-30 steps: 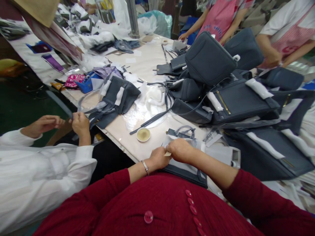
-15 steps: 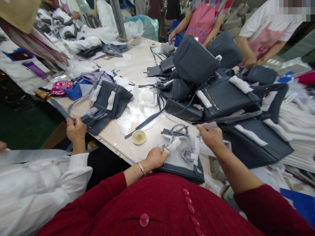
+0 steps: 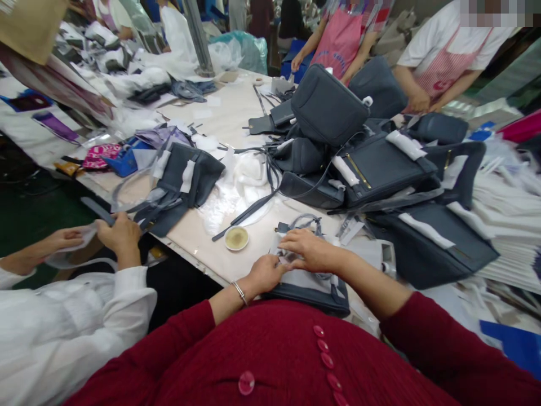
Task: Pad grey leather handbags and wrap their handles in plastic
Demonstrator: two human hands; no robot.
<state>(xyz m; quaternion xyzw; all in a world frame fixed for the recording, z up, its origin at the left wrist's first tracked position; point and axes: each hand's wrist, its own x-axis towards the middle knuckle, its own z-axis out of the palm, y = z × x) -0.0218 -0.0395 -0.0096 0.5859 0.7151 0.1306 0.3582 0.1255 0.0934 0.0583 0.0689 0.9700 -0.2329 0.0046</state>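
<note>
A dark blue-grey handbag (image 3: 313,301) lies flat in front of me, with white sheet material over its face and a coiled, film-wrapped strap (image 3: 310,221) at its upper end. My left hand (image 3: 267,274) is closed at the bag's left side, pinching a wrapped strap that is mostly hidden by my fingers. Reaching in from the right, my right hand (image 3: 313,251) lies over the bag close to my left fingertips. Its fingers are stretched out and apart from the thumb, touching the wrapping. My right hand and forearm cover part of the bag.
A small dish of yellowish paste (image 3: 236,238) stands left of the bag. Dark handbags (image 3: 329,104) are piled behind and to the right. White wrapping (image 3: 243,180) lies mid-table. At left, a co-worker's hands (image 3: 120,231) handle a strip beside another bag (image 3: 198,169). Co-workers stand across the table.
My right hand has moved left from beside the bag, where it held a pale slip, to over the wrapping by my left hand. The co-worker's second hand has come into view.
</note>
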